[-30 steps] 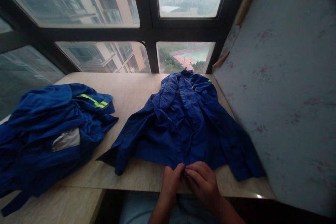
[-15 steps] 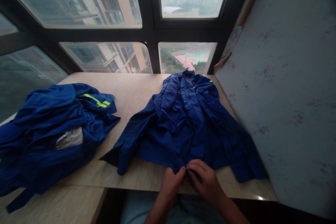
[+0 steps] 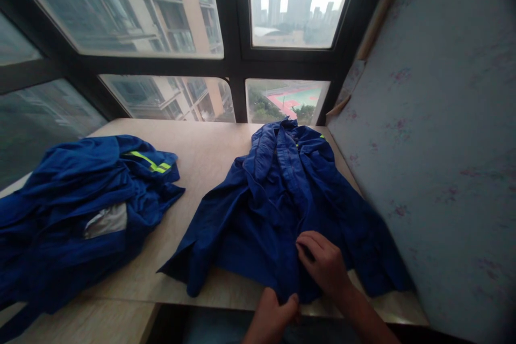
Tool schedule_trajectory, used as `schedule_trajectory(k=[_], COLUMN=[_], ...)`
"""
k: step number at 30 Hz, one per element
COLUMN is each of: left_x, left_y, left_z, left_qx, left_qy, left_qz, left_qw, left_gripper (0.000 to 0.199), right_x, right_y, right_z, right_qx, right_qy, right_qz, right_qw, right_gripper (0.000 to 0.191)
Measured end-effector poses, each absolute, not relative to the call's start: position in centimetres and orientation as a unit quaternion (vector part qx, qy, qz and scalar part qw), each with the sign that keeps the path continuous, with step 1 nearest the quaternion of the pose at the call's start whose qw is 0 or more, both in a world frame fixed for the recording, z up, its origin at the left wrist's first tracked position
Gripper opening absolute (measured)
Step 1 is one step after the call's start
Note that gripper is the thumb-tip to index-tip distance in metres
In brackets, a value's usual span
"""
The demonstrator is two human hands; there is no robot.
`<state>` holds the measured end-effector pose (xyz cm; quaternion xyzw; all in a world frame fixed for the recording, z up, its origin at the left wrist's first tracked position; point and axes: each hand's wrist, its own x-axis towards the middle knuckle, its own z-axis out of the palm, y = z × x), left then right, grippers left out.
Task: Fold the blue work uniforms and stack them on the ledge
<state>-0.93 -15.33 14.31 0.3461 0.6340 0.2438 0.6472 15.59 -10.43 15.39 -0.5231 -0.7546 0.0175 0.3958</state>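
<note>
A blue jacket (image 3: 258,226) lies spread on the pale ledge, collar toward the window and hem at the front edge. My left hand (image 3: 276,314) pinches the bottom hem near the front opening. Higher up the front opening, my right hand (image 3: 320,260) has its thumb and fingertips together at the edge of the cloth. A second blue garment (image 3: 80,188), with a yellow-green stripe and a greyish-white patch, lies crumpled at the left.
The pale ledge (image 3: 209,145) runs below dark window frames (image 3: 237,67). A wall with faded flowered paper (image 3: 435,172) rises along the right side. The ledge's front edge is close to my body.
My right hand has moved up along the jacket's front opening, away from my left hand. My left hand has come lower with the hem. The view has tilted slightly upward.
</note>
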Motion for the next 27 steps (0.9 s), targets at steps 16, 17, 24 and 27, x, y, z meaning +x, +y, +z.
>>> schedule_trajectory(k=[16, 17, 24, 27], left_x=[-1.1, -1.1, -1.6, -1.8], left_y=[-15.4, -15.3, -15.0, -15.1], left_z=[10.7, 10.8, 12.1, 11.5], left_qx=[0.358, 0.356, 0.362, 0.390], left_qy=[0.655, 0.653, 0.638, 0.638], left_qz=[0.237, 0.232, 0.205, 0.190], left_qw=[0.621, 0.627, 0.648, 0.637], left_gripper=[0.019, 0.019, 0.025, 0.024], right_x=[15.8, 15.8, 15.8, 15.8], right_y=[-9.7, -9.7, -9.7, -9.7], right_z=[15.2, 15.1, 14.9, 14.9], right_qx=[-0.494, -0.493, -0.491, -0.491], right_qy=[-0.779, -0.780, -0.781, -0.780], right_qz=[-0.026, -0.030, -0.027, -0.026], right_qw=[0.385, 0.385, 0.386, 0.387], right_gripper=[0.015, 0.015, 0.014, 0.015])
